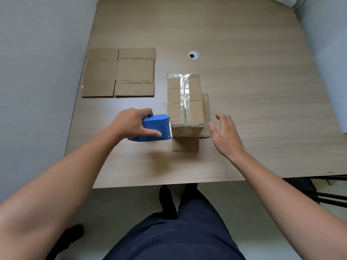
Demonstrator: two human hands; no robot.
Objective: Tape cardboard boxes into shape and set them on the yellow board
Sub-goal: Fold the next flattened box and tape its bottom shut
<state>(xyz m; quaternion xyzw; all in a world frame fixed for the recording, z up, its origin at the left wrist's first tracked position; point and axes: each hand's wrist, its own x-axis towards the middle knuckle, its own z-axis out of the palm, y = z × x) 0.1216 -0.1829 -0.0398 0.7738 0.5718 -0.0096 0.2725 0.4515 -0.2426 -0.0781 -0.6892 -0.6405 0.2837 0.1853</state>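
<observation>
Taping looked nearly done: the box [185, 102] stood toward the near edge of the bench [262, 87], the left hand [131, 121] gripping the blue tape dispenser [155, 127] at its near-left corner, the right hand [226, 136], fingers spread and empty, just beside it, probably to steady it for tearing.

Taped-up cardboard box [193, 102] sits on the counter [253, 94], a clear tape strip [183, 91] along its top seam, with loose flaps [185, 144] flat at its near and right sides. Flattened box blank [120, 72] lies far-left, well apart. Blue tape dispenser [154, 126] touches the box's near-left corner.
</observation>
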